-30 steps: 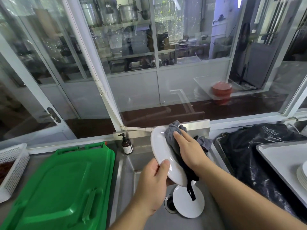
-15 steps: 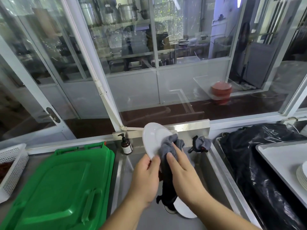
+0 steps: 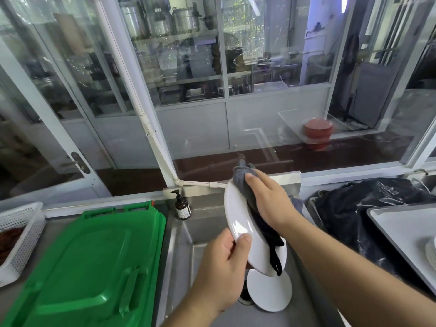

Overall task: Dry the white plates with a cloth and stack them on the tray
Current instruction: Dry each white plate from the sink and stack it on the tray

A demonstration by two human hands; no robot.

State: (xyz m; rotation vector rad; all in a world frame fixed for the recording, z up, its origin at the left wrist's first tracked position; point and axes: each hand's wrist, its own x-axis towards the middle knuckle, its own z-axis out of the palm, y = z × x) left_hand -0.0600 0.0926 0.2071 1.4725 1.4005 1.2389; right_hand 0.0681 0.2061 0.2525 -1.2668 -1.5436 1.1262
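Drying is the step in hand: above the sink [image 3: 184, 234], the left hand [image 3: 221, 270] pinches the plate [image 3: 238, 223] by its lower rim, tilted on edge, while the right hand [image 3: 269, 204] presses the cloth [image 3: 245, 187] flat-fingered against it. Next, I judge, comes carrying it right of the sink to the tray [image 3: 401, 227].

White plate [image 3: 238, 215], grey cloth [image 3: 245, 185], green lid [image 3: 89, 263], brown bottle [image 3: 182, 208], black bag [image 3: 349, 208]

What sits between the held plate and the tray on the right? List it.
The plate, gripped by the left hand and wiped with the cloth by the right hand, is separated from the tray by a crumpled black plastic bag.
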